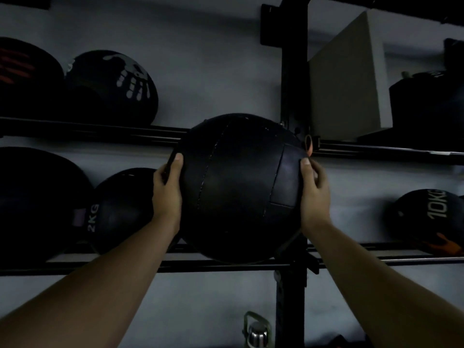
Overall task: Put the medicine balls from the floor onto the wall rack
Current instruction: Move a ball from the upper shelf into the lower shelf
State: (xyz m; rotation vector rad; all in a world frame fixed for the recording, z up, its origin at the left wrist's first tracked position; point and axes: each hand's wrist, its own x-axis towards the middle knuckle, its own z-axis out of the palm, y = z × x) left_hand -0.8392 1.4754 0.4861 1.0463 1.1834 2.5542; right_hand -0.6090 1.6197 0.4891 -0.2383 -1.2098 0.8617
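Observation:
A large black stitched medicine ball fills the middle of the view, held between both hands in front of the black wall rack. My left hand presses its left side and my right hand presses its right side, thumbs on top. The ball's underside is level with the rack's lower rails; I cannot tell whether it rests on them. Its top reaches the upper rail. The room is dim.
On the lower shelf lie a big black ball, a 2KG ball and a 10KG ball. The upper shelf holds a handprint ball, another ball and a grey block. A black upright post and a metal bottle stand below.

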